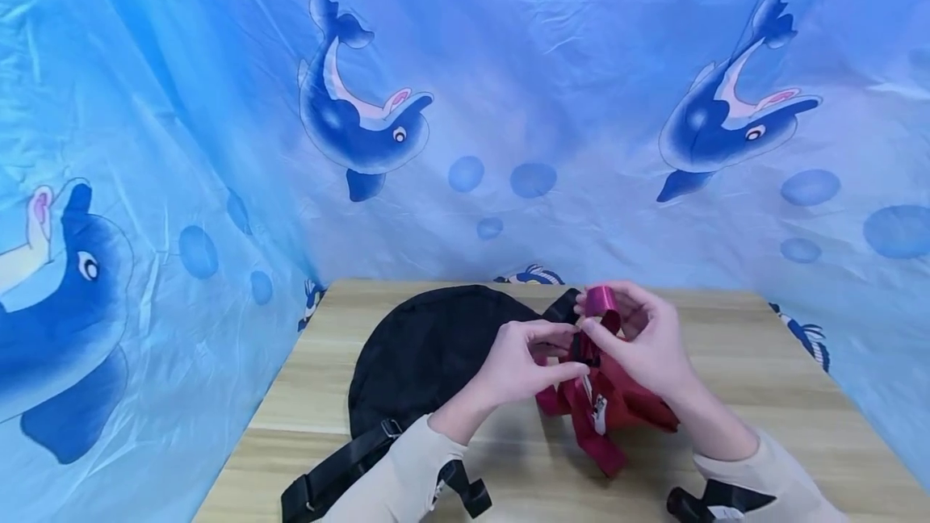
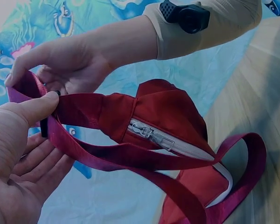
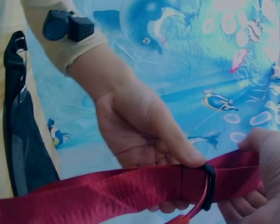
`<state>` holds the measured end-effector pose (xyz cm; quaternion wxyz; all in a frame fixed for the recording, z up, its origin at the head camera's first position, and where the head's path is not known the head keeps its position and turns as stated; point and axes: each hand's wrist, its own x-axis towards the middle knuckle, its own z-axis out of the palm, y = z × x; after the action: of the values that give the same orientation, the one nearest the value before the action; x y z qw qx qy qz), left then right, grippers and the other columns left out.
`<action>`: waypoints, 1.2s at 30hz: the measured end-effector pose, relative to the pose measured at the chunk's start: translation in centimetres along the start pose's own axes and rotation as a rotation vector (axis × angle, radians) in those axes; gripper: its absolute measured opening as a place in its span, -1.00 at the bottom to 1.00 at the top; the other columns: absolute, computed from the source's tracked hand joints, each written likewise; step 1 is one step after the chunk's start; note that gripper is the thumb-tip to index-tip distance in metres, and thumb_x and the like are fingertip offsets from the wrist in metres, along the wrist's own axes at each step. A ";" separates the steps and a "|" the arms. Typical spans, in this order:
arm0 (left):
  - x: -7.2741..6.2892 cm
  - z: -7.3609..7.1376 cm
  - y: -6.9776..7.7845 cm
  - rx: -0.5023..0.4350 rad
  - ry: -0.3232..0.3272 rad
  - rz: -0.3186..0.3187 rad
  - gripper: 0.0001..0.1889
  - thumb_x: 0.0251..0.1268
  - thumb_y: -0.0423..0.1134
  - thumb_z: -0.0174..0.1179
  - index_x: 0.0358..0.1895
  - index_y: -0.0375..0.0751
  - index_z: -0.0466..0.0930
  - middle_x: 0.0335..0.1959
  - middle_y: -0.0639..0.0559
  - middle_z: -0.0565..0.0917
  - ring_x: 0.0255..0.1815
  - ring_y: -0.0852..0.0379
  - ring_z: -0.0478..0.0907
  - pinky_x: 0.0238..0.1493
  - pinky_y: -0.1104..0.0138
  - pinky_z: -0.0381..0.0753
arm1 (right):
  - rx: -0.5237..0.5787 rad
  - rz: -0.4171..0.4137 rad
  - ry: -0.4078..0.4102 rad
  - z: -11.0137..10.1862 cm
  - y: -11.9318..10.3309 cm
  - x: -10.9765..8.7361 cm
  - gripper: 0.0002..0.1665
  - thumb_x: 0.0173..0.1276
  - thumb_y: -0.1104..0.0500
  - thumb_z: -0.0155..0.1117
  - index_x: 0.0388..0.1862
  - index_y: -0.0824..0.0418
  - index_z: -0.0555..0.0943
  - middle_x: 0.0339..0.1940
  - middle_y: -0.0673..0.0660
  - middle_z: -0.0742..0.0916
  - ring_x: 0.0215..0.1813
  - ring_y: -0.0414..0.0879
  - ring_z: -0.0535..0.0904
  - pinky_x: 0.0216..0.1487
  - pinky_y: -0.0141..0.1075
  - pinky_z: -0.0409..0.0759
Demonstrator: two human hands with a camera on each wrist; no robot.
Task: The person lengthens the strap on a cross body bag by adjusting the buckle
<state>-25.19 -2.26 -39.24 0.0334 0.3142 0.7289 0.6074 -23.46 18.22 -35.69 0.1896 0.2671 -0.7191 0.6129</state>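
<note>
A red waist bag (image 2: 165, 116) with a white zip and a long red strap (image 3: 107, 186) is held up above the table. My left hand (image 1: 523, 357) pinches the strap at its black slider buckle (image 3: 209, 186), thumb on the front and fingers behind. Just beyond the buckle, my right hand (image 1: 647, 337) grips the looped strap end, which curls up between its thumb and fingers in the head view. The rest of the strap hangs below in loose loops, as the left wrist view shows.
A black rounded bag (image 1: 436, 353) lies on the wooden table (image 1: 291, 394) to the left, its black strap (image 1: 341, 470) trailing toward the front edge. A blue sheet (image 1: 508, 87) printed with dolphins hangs behind and at the sides. Small black cameras sit on both sleeves.
</note>
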 end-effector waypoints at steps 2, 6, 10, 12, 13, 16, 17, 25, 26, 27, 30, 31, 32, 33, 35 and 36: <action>0.1 -0.1 0.0 0.010 0.000 0.008 -0.57 0.27 -0.28 0.54 0.21 -0.19 0.77 0.00 -0.17 0.85 -0.09 0.31 0.80 0.01 0.37 0.82 | 0.003 -0.011 0.021 0.2 0.0 0.1 -0.48 0.26 0.59 0.43 0.21 0.43 0.64 -0.01 -0.02 0.87 0.01 -0.22 0.83 -0.05 -0.49 0.77; 0.3 0.0 0.1 0.002 -0.024 0.033 -0.56 0.27 -0.29 0.54 0.22 -0.17 0.77 0.00 -0.17 0.85 -0.08 0.28 0.81 0.05 0.19 0.85 | -0.055 0.033 0.018 0.3 -0.2 0.2 -0.52 0.27 0.51 0.50 0.18 0.37 0.67 -0.05 -0.11 0.87 -0.03 -0.24 0.83 -0.05 -0.47 0.78; 0.5 -0.4 0.0 -0.021 -0.007 0.030 -0.55 0.27 -0.32 0.54 0.23 -0.22 0.76 0.05 -0.19 0.84 -0.07 0.29 0.80 0.11 0.20 0.83 | -0.024 0.088 0.021 -0.2 -0.5 0.7 -0.52 0.35 0.46 0.47 0.25 0.38 0.65 0.00 -0.07 0.87 0.03 -0.21 0.84 0.06 -0.42 0.78; 0.4 -0.8 0.1 -0.041 0.012 0.022 -0.56 0.27 -0.34 0.53 0.22 -0.25 0.75 0.07 -0.22 0.83 -0.06 0.25 0.80 0.12 0.24 0.82 | -0.036 0.113 -0.002 -0.6 -0.2 0.5 -0.40 0.32 0.46 0.50 0.34 0.38 0.58 0.07 -0.01 0.85 0.09 -0.20 0.82 0.13 -0.44 0.76; 0.4 -1.0 0.1 -0.050 0.019 0.016 -0.56 0.27 -0.34 0.53 0.22 -0.26 0.75 0.09 -0.22 0.82 -0.06 0.24 0.80 0.13 0.28 0.81 | -0.077 0.125 -0.026 -0.7 0.0 0.2 -0.35 0.31 0.43 0.53 0.36 0.38 0.56 0.08 0.01 0.83 0.09 -0.21 0.81 0.13 -0.46 0.75; 0.2 -1.4 0.1 -0.072 0.029 0.007 -0.56 0.29 -0.34 0.52 0.23 -0.27 0.74 0.10 -0.23 0.82 -0.06 0.21 0.80 0.14 0.34 0.79 | -0.212 0.176 -0.128 -1.1 0.8 -0.9 -0.31 0.21 0.30 0.67 0.30 0.27 0.59 0.02 0.02 0.82 0.03 -0.26 0.80 0.09 -0.46 0.75; 0.2 -1.5 0.1 -0.074 0.030 0.003 -0.56 0.29 -0.33 0.52 0.23 -0.26 0.74 0.10 -0.23 0.82 -0.06 0.22 0.80 0.14 0.35 0.79 | -0.247 0.193 -0.162 -1.1 1.1 -1.3 -0.36 0.19 0.24 0.70 0.23 0.24 0.63 -0.03 0.02 0.83 -0.02 -0.28 0.80 0.06 -0.45 0.77; 0.3 -2.0 0.1 -0.116 0.060 0.002 -0.58 0.26 -0.39 0.52 0.20 -0.31 0.75 0.06 -0.27 0.83 -0.05 0.16 0.84 0.13 0.34 0.80 | -0.194 0.207 -0.204 -2.1 2.3 -2.6 -0.60 0.25 0.33 0.62 0.06 0.28 0.74 -0.16 0.09 0.87 -0.14 -0.21 0.83 -0.08 -0.33 0.82; 0.4 -2.1 0.1 -0.124 0.065 0.003 -0.58 0.25 -0.41 0.51 0.20 -0.32 0.75 0.07 -0.28 0.82 -0.05 0.14 0.84 0.13 0.33 0.80 | -0.190 0.199 -0.201 -2.2 2.3 -2.6 -0.58 0.25 0.35 0.61 0.09 0.29 0.73 -0.15 0.09 0.87 -0.13 -0.22 0.83 -0.07 -0.34 0.82; 0.4 -2.1 0.1 -0.126 0.068 0.002 -0.57 0.25 -0.42 0.52 0.19 -0.33 0.74 0.07 -0.29 0.82 -0.05 0.13 0.84 0.12 0.33 0.80 | -0.181 0.193 -0.200 -2.2 2.2 -2.6 -0.56 0.25 0.37 0.61 0.10 0.30 0.72 -0.13 0.09 0.87 -0.12 -0.22 0.83 -0.06 -0.35 0.82; 0.5 -2.2 0.1 -0.113 0.065 0.003 -0.57 0.25 -0.42 0.51 0.20 -0.35 0.74 0.10 -0.28 0.81 -0.06 0.17 0.83 0.12 0.34 0.80 | -0.150 0.161 -0.201 -1.9 2.0 -2.4 -0.57 0.25 0.38 0.61 0.09 0.30 0.71 -0.10 0.15 0.87 -0.09 -0.18 0.84 -0.03 -0.35 0.82; 0.5 -2.2 0.2 -0.107 0.061 0.005 -0.57 0.26 -0.41 0.51 0.21 -0.35 0.73 0.11 -0.28 0.81 -0.07 0.19 0.83 0.12 0.35 0.80 | -0.143 0.150 -0.203 -1.7 2.0 -2.3 -0.57 0.24 0.38 0.61 0.09 0.29 0.71 -0.09 0.16 0.86 -0.07 -0.17 0.85 -0.01 -0.34 0.82; 0.5 -2.1 0.2 -0.102 0.055 0.006 -0.57 0.26 -0.41 0.50 0.21 -0.35 0.73 0.12 -0.28 0.81 -0.07 0.21 0.82 0.12 0.35 0.80 | -0.135 0.142 -0.203 -1.4 2.0 -2.3 -0.56 0.23 0.37 0.62 0.09 0.28 0.71 -0.08 0.17 0.86 -0.06 -0.16 0.85 0.01 -0.35 0.82; 0.5 -2.1 0.2 -0.098 0.049 0.007 -0.57 0.27 -0.40 0.50 0.22 -0.35 0.73 0.13 -0.27 0.81 -0.08 0.22 0.81 0.12 0.35 0.80 | -0.123 0.143 -0.201 -1.2 1.9 -2.3 -0.56 0.23 0.37 0.63 0.08 0.27 0.71 -0.08 0.18 0.86 -0.05 -0.16 0.85 0.01 -0.35 0.82; 0.6 -2.1 0.3 -0.093 0.036 0.011 -0.56 0.28 -0.39 0.50 0.22 -0.35 0.72 0.13 -0.26 0.80 -0.07 0.24 0.81 0.13 0.35 0.79 | -0.127 0.135 -0.194 -0.9 2.0 -2.4 -0.57 0.22 0.36 0.64 0.06 0.26 0.72 -0.09 0.17 0.87 -0.05 -0.17 0.85 0.01 -0.34 0.82; 0.5 -2.2 0.3 -0.091 0.033 0.013 -0.57 0.28 -0.38 0.50 0.22 -0.34 0.72 0.13 -0.26 0.81 -0.07 0.24 0.81 0.13 0.35 0.79 | -0.133 0.132 -0.190 -0.9 2.1 -2.4 -0.58 0.22 0.36 0.64 0.05 0.26 0.72 -0.10 0.17 0.87 -0.06 -0.18 0.85 0.00 -0.34 0.82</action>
<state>-26.45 -3.84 -38.25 0.0317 0.3069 0.6991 0.6451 -22.89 19.68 -38.67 0.0973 0.2630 -0.7889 0.5468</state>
